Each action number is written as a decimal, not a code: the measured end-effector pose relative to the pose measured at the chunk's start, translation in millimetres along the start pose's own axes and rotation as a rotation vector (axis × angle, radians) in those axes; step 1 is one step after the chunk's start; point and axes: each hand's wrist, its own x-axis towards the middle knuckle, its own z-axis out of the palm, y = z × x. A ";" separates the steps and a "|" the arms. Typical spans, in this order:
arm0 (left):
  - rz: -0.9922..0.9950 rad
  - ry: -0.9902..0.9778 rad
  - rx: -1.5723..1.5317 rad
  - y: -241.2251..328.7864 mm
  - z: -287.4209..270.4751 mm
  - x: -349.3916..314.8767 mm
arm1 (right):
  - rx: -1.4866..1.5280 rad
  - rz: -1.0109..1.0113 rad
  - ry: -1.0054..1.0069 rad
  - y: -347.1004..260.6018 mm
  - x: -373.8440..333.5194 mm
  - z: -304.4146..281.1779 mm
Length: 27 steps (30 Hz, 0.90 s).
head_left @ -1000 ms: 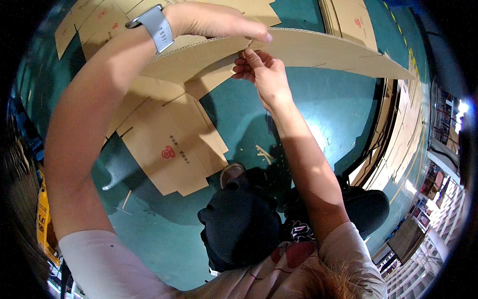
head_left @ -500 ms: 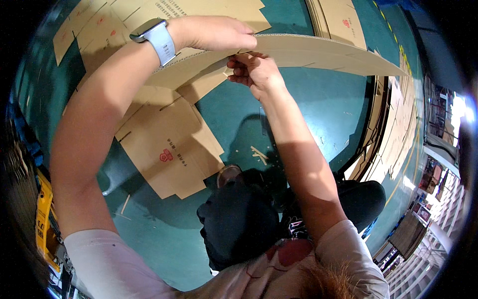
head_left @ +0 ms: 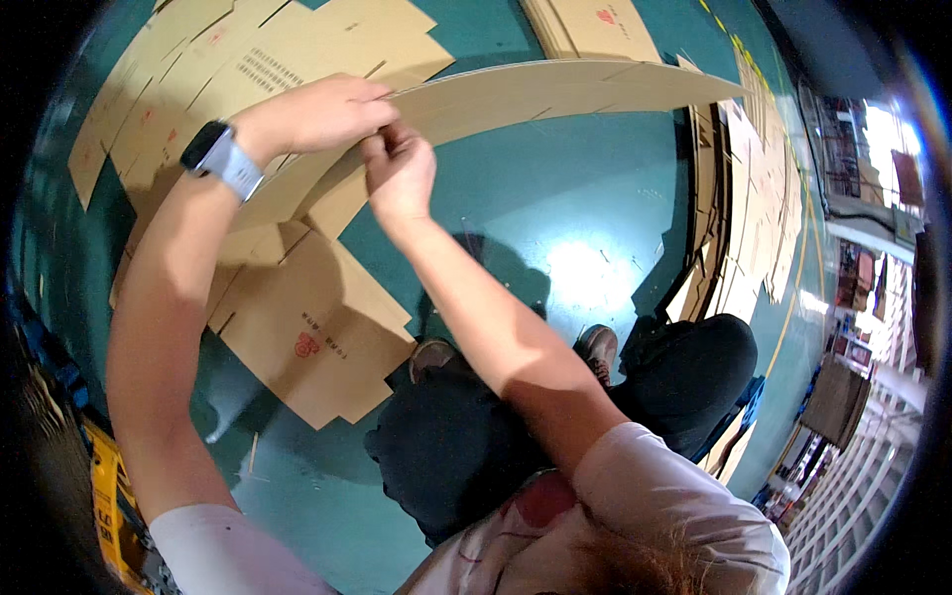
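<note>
A long flat cardboard sheet (head_left: 555, 91) stands on edge in front of me, bowed across the view, with cut slits along its near face. My left hand (head_left: 322, 114), a watch on its wrist, is closed over the sheet's upper edge. Just below and to its right, my right hand (head_left: 402, 178) is curled in a pinch against the near face at the same spot. Its fingertips are partly hidden, so any small piece between them cannot be made out. Below the sheet's left end, a flattened cardboard box (head_left: 307, 347) lies on the green floor.
More flattened cartons (head_left: 213, 84) spread over the floor at the far left. A cardboard stack (head_left: 595, 35) lies beyond the sheet, and further stacks (head_left: 744, 198) stand to the right. Thin cardboard scraps (head_left: 253, 454) lie near my knees. A yellow object (head_left: 107, 486) is at the lower left.
Both hands have shifted left along the sheet, and the right hand's fingers are curled tighter. The whole view has also turned slightly.
</note>
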 end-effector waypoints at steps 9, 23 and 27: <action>-0.105 -0.067 0.006 2.2 -6.4 1.5 | -0.208 -0.603 -0.352 -26.5 -15.7 -43.0; 0.105 -0.092 0.110 158.9 45.6 189.1 | 0.287 0.197 -0.127 74.9 154.2 -241.0; -0.118 -0.160 -0.102 144.4 39.5 217.9 | 0.272 0.181 -0.168 78.0 162.3 -242.2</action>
